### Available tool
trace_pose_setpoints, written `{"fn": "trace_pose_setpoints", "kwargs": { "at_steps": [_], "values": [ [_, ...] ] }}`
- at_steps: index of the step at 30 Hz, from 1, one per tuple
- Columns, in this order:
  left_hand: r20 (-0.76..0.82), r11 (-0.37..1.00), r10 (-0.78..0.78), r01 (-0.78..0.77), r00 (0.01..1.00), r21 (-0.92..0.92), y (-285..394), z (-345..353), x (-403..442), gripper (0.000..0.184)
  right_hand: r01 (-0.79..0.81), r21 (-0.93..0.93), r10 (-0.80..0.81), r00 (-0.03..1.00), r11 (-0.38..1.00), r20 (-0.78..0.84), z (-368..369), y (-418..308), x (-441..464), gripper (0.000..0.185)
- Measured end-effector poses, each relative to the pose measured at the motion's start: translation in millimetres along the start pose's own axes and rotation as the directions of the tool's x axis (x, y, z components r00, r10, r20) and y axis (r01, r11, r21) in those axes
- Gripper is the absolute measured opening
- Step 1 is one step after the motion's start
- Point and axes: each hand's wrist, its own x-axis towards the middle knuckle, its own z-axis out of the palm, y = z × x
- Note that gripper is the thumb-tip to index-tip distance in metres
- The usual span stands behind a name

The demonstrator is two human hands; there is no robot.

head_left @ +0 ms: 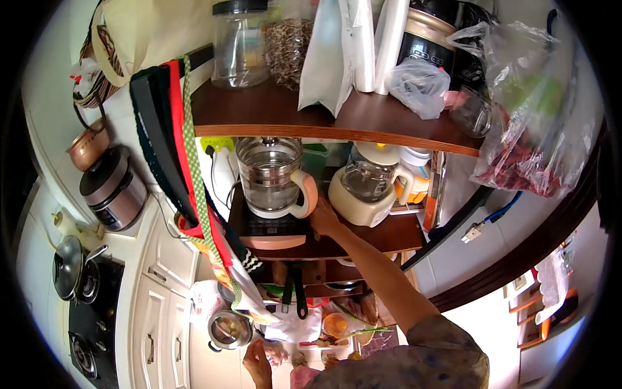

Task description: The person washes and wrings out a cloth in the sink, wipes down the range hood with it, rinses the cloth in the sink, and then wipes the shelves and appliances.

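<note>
A glass electric kettle (269, 181) with a pink and white handle (305, 193) stands upright on its dark base (275, 225) on the middle shelf. My right hand (320, 219) reaches in just right of that handle. Its fingers are partly hidden, and I cannot tell whether they touch the kettle or its base. To the right of this hand stands a cream appliance (363, 194) with a glass pot and a yellow-knobbed lid. My left hand (258, 363) hangs low near the floor, fingers curled in, with nothing visible in them. Beside it stands a metal pot (230, 329).
Above the kettle, a brown shelf (259, 113) bears jars and bags. Aprons and cloths (184, 142) hang at its left. A plastic bag with red contents (525, 149) hangs at the right. Black-handled utensils (299, 292) hang below. A stove (97, 324) is far left.
</note>
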Motion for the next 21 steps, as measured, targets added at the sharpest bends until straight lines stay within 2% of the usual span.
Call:
{"fn": "trace_pose_setpoints", "kwargs": {
  "at_steps": [1,2,3,4,6,7,10,12,13,14,15,17,18,19,20,21],
  "values": [
    [0.023,1.000,-0.014,0.014,1.000,0.000,0.5,-0.7,1.1,0.041,-0.009,-0.001,0.009,1.000,1.000,-0.005,-3.1,-0.2,8.7,0.049],
    [0.030,1.000,-0.012,0.011,0.999,0.004,2.0,3.3,3.0,0.041,-0.007,0.142,0.010,1.000,0.990,-0.019,-4.5,-1.1,13.8,0.051],
    [-0.070,0.994,0.048,-0.055,0.996,-0.091,4.5,10.6,5.2,0.030,-0.003,0.282,0.013,0.999,0.959,-0.034,-4.9,-1.3,15.3,0.054],
    [-0.168,0.977,0.092,-0.122,0.981,-0.176,7.8,14.7,3.4,0.024,-0.016,0.285,0.025,0.999,0.958,-0.028,-0.1,-1.1,9.6,0.054],
    [-0.131,0.980,0.081,-0.103,0.988,-0.171,13.1,18.1,3.6,0.023,-0.097,0.142,0.124,0.973,0.985,-0.195,12.5,-1.3,-13.9,0.055],
    [-0.110,0.971,0.079,-0.102,0.991,-0.215,6.5,24.2,9.6,0.023,-0.056,0.116,0.089,0.950,0.992,-0.299,10.3,-3.6,-40.3,0.056],
    [-0.060,0.960,0.105,-0.117,0.993,-0.253,14.1,33.5,5.8,0.022,-0.005,0.163,0.049,0.964,0.987,-0.261,8.7,6.2,-118.1,0.054],
    [-0.012,0.904,0.118,-0.112,0.993,-0.413,9.4,44.4,9.2,0.023,-0.010,0.297,0.094,0.959,0.955,-0.269,0.7,18.4,-171.0,0.052],
    [0.044,0.936,0.154,-0.132,0.987,-0.325,1.6,44.0,12.1,0.025,-0.098,0.228,0.158,0.952,0.969,-0.262,-11.9,21.4,-197.2,0.049],
    [0.048,0.937,0.159,-0.136,0.986,-0.321,7.9,43.6,10.2,0.025,-0.184,0.158,0.221,0.940,0.970,-0.262,-21.6,29.6,-222.8,0.046],
    [0.080,0.936,0.146,-0.112,0.986,-0.333,20.4,45.3,7.9,0.022,-0.229,0.427,0.376,0.877,0.875,-0.300,4.6,74.5,-243.5,0.045],
    [0.095,0.912,0.155,-0.105,0.983,-0.396,34.3,54.7,9.4,0.020,-0.223,0.662,0.523,0.800,0.716,-0.296,-10.3,83.8,-252.4,0.045],
    [0.073,0.948,0.218,-0.194,0.973,-0.253,42.6,61.4,16.1,0.020,-0.383,0.347,0.501,0.779,0.856,-0.377,-29.3,77.3,-261.2,0.043],
    [0.056,0.957,0.280,-0.274,0.958,-0.101,63.8,66.5,23.6,0.019,-0.506,-0.010,0.449,0.774,0.862,-0.447,-56.7,57.1,-262.9,0.040],
    [0.088,0.920,0.388,-0.379,0.917,-0.101,88.4,71.0,29.0,0.018,-0.495,-0.009,0.439,0.780,0.869,-0.447,-61.5,47.9,-260.6,0.040],
    [0.021,0.827,0.558,-0.554,0.830,-0.097,85.8,92.3,50.0,0.021,-0.381,0.043,0.357,0.814,0.924,-0.459,-62.2,38.6,-256.6,0.037]
  ]
}}
